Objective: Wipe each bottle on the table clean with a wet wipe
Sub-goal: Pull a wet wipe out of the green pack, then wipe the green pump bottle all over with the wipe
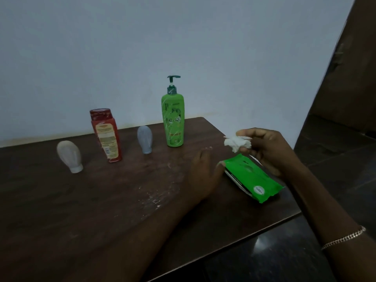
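Note:
Several bottles stand in a row on the dark wooden table [81, 200]: a beige squeeze tube [70, 155] on its cap at the left, a red bottle [106, 135], a grey squeeze tube [144, 139] on its cap, and a tall green pump bottle [173, 119]. My right hand [266, 149] holds a crumpled white wet wipe [237, 143] in its fingertips, above the green wipes pack [252, 178]. My left hand [203, 174] rests flat on the table with fingers apart, its thumb touching the pack's left end.
A pale wall rises right behind the table. The table's right edge runs just past the wipes pack, with dark floor beyond it. White smudges mark the wood near the table's middle [154, 198].

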